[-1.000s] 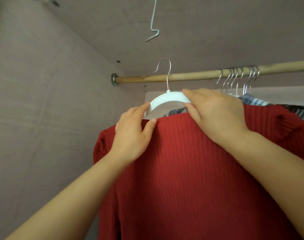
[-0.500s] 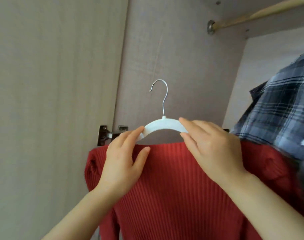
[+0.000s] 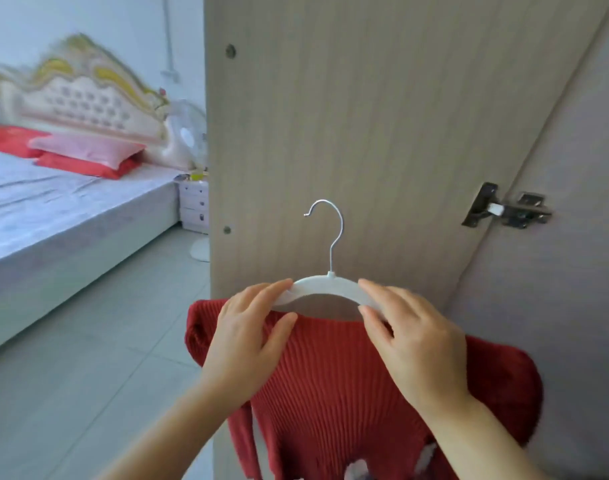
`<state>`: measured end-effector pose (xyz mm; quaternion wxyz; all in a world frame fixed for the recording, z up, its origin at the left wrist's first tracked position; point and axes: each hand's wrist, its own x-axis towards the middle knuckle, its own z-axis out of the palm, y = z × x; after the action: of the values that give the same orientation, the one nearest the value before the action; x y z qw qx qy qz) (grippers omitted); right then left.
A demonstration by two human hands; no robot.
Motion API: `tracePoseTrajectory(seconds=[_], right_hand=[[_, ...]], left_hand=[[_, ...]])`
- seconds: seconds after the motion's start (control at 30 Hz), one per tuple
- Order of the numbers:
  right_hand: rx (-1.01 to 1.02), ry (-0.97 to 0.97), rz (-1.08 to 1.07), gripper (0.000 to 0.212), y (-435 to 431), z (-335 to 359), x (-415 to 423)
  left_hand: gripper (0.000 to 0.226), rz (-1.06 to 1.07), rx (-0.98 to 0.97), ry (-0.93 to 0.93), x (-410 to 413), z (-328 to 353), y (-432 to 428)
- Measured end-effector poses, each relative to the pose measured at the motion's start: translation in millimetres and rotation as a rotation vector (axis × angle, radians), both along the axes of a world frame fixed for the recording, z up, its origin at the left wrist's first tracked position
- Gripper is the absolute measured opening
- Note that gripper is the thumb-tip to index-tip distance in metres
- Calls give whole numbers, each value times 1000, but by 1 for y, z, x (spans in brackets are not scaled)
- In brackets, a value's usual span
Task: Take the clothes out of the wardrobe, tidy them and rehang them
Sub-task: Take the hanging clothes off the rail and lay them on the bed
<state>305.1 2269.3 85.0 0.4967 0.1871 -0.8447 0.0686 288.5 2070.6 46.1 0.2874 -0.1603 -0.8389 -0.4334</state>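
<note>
Holding what, each of them?

Both are clamped on the white plastic hanger with the silver wire hook [image 3: 325,287]. The left grip [image 3: 247,341] pinches its left arm, thumb down on the red ribbed knit sweater [image 3: 330,393]. The right grip [image 3: 420,344] pinches the right arm, thumb tucked under the bar.

Where is the sweater?

Out of the wardrobe, draped on that hanger, hanging down from the two grips towards the near edge. It sits in front of the pale wood-grain wardrobe door [image 3: 365,116], with the dark metal hinge [image 3: 503,211] off to the right.

How does the hanger lie?

Its long axis runs left to right, level, spanning the gap between the grips. The hook stands upright above the middle, its open end facing left.

What does the next move turn on?

My guess is tidying, so the sweater needs a flat place. The bed with the pale sheet [image 3: 53,209] lies far left, across the grey tiled floor [image 3: 88,358]. The left grip is nearer to it, so that end would probably lead.

Any risk?

The sleeves hang loose and could drag, I think.
</note>
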Motion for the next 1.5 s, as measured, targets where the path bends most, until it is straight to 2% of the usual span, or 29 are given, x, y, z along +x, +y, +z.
tracePoseTrajectory(seconds=[0.27, 0.5, 0.67, 0.8, 1.13, 1.23, 1.5], right_hand=[[-13, -109, 317, 26, -168, -35, -60], [-9, -232, 494, 33, -336, -60, -115], [-42, -290, 612, 27, -445, -77, -150], [-57, -336, 707, 35, -516, -87, -182], [-75, -368, 986, 33, -700, -116, -298], [-72, -451, 1052, 37, -755, -120, -334], [-24, -591, 1200, 30, -899, -128, -400]], left_hand=[[42, 303, 21, -92, 1, -30, -163], [39, 531, 4, -167, -10, -45, -319], [36, 652, -32, -198, -24, -54, -418], [35, 745, -22, -194, -42, -58, -478], [31, 965, 43, -217, -119, -87, -622], [33, 1043, 49, -237, -146, -90, -664], [31, 1238, 52, -261, -197, -95, -779]])
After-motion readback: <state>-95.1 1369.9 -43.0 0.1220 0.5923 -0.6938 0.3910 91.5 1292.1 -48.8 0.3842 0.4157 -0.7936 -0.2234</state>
